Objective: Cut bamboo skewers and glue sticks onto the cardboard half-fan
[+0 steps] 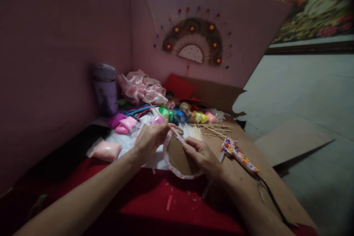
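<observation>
A half-round cardboard piece (181, 158) edged in pale pink sits between my hands over the red cloth. My left hand (151, 140) is closed, pinching a thin wooden stick (155, 108) that slants up and to the left from the piece's top edge. My right hand (200, 155) has its fingers pressed together on the piece's upper right rim, holding it. A spotted glue gun (239, 155) lies just right of my right hand, its black cord trailing toward me.
Loose wooden sticks (212, 129), coloured clay packets (190, 116), pink packets (125, 122) and pink fabric (141, 86) crowd the far side. A purple bottle (105, 88) stands left. A finished fan (195, 40) hangs on the pink board (83, 25). The cardboard surface (265, 177) ends at the right.
</observation>
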`<move>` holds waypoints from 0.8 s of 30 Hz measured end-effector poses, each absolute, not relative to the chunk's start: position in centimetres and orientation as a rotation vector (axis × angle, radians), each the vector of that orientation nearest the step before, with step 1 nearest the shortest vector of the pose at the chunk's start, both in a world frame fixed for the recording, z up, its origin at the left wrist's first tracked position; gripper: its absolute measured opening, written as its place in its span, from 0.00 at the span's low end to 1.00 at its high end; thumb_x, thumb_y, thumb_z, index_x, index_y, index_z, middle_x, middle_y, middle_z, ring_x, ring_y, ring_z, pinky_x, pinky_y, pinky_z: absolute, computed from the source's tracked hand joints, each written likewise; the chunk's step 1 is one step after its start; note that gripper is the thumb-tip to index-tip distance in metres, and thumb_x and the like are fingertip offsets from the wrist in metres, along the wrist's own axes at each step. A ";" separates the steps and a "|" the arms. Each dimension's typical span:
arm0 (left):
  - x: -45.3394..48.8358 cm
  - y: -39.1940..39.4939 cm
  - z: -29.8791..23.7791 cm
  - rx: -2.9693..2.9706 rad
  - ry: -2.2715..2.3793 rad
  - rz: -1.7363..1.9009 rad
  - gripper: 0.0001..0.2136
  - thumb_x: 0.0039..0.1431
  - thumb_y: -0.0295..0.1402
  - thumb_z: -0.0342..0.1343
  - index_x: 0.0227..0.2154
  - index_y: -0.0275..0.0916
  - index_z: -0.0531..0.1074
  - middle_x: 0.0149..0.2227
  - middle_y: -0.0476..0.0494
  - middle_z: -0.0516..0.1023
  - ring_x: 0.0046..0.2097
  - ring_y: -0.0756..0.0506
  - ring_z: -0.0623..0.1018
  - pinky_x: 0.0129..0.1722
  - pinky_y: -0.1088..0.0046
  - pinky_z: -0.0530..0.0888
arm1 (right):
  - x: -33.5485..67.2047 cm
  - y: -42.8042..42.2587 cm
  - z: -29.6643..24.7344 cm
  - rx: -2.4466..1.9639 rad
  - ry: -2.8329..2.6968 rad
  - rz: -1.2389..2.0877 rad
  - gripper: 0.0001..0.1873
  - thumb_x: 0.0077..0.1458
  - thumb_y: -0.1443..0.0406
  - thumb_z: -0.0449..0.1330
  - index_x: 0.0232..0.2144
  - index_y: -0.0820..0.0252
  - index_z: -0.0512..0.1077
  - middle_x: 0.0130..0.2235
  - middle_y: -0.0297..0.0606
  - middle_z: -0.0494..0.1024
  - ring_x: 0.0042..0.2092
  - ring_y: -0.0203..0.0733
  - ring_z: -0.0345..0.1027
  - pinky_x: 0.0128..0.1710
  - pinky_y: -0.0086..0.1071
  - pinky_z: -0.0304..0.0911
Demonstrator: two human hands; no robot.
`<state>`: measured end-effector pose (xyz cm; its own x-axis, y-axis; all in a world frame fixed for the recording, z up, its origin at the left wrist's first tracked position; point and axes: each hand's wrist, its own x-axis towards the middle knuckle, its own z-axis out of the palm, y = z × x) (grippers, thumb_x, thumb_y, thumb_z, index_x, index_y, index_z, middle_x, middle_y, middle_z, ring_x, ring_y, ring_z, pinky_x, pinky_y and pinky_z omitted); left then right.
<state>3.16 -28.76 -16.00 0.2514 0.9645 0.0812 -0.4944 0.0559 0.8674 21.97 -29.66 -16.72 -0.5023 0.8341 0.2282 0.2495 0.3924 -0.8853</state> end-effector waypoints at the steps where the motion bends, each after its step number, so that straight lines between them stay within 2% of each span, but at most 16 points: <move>1: 3.2 -28.9 -15.9 0.983 0.618 1.204 0.15 0.54 0.40 0.56 0.36 0.32 0.76 0.34 0.37 0.80 0.33 0.46 0.77 0.35 0.72 0.70 | 22.0 -29.8 -16.8 -0.931 -2.014 1.030 0.15 0.59 0.56 0.51 0.33 0.61 0.70 0.30 0.33 0.69 0.33 0.35 0.60 0.31 0.27 0.55; 6: 3.3 -29.3 -16.2 1.052 0.706 1.215 0.12 0.48 0.35 0.61 0.33 0.31 0.78 0.31 0.39 0.79 0.31 0.47 0.76 0.33 0.74 0.70 | 22.1 -29.8 -17.3 -0.943 -2.094 0.904 0.15 0.61 0.57 0.49 0.32 0.61 0.70 0.28 0.32 0.68 0.30 0.34 0.59 0.29 0.26 0.54; 16: 3.6 -29.1 -16.6 1.174 0.803 1.256 0.13 0.46 0.39 0.63 0.30 0.33 0.79 0.25 0.44 0.77 0.26 0.52 0.71 0.25 0.78 0.63 | 22.2 -29.6 -17.8 -0.932 -2.062 0.888 0.15 0.59 0.57 0.50 0.27 0.61 0.68 0.24 0.31 0.63 0.28 0.33 0.54 0.26 0.27 0.50; 24: 3.2 -28.5 -17.4 1.278 0.878 1.280 0.13 0.47 0.40 0.62 0.30 0.34 0.78 0.28 0.44 0.78 0.27 0.51 0.72 0.28 0.77 0.65 | 22.0 -29.6 -17.8 -0.937 -2.041 0.853 0.14 0.58 0.59 0.51 0.25 0.61 0.67 0.24 0.31 0.62 0.27 0.33 0.54 0.26 0.27 0.49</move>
<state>3.24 -28.54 -17.45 0.1501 0.9717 0.1821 -0.1803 -0.1542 0.9714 22.01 -29.55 -17.79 -0.4747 0.8153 0.3317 0.3371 0.5165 -0.7871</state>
